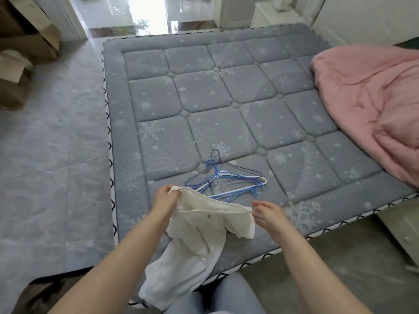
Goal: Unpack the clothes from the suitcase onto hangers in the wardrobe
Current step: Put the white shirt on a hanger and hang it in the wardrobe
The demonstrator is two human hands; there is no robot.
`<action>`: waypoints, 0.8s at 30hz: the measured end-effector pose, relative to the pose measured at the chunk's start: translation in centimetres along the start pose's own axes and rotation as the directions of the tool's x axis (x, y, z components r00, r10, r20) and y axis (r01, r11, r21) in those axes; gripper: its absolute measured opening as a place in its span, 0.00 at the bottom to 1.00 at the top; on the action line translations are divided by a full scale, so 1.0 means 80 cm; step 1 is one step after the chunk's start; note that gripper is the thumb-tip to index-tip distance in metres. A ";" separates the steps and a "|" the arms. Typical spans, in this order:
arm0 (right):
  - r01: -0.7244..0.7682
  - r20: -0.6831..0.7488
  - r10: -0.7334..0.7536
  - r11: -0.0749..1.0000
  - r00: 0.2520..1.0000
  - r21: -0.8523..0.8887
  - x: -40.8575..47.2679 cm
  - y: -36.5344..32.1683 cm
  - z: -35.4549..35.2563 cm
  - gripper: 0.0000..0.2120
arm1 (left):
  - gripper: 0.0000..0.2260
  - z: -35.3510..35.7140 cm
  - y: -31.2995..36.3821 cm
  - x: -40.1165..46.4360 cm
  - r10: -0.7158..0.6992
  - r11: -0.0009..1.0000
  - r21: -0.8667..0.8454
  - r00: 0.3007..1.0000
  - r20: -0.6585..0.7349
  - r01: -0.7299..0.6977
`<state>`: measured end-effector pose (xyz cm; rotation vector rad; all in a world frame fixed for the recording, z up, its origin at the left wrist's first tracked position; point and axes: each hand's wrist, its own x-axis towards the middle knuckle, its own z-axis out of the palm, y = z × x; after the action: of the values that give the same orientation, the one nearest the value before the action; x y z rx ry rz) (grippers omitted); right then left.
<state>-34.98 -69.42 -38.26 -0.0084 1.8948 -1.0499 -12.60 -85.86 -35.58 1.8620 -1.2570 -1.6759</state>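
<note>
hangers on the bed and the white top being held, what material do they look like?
Hangers: likely thin metal wire with a smooth coloured coating, blue, purple and white; the sign is their very slim, bent outline. White top: soft fabric, matte, possibly cotton knit; it drapes and creases between the left hand and right hand.

We're looking down at a grey quilted mattress (226, 105) with white snowflakes and zigzag trim along its edges. A crumpled pink duvet (371, 109) is heaped at its right edge. Pale grey marbled floor tiles (52, 155) run along the left, with cardboard boxes (20, 53) in the far left corner. We get bright glare off a glossy doorway floor (145, 14) beyond the far edge.
</note>
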 end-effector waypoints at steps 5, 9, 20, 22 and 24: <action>-0.056 0.014 0.056 0.998 0.998 -0.035 0.039 -0.011 0.003 0.10 | 0.05 0.032 0.020 0.019 -0.015 1.000 0.021 1.000 0.005 0.015; -0.094 0.052 0.100 0.988 0.994 -0.119 0.094 -0.030 0.009 0.10 | 0.05 0.064 0.028 0.037 -0.037 0.999 0.035 0.999 -0.032 0.038; 0.264 0.281 -0.079 0.640 0.957 -0.722 0.298 -0.086 0.039 0.19 | 0.09 0.171 -0.008 0.114 -0.172 0.984 -0.050 0.981 -0.091 0.168; 0.309 0.335 -0.051 0.536 0.941 -0.786 0.336 -0.087 0.046 0.21 | 0.08 0.187 -0.017 0.127 -0.177 0.983 -0.076 0.979 -0.100 0.170; 0.317 0.348 -0.009 0.431 0.938 -0.845 0.368 -0.085 0.051 0.22 | 0.09 0.198 -0.027 0.134 -0.181 0.979 -0.120 0.977 -0.114 0.167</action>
<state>-51.25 -88.41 -55.76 -0.9528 1.9663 0.0079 -27.27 -88.26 -47.78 2.0251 -0.9575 -1.6492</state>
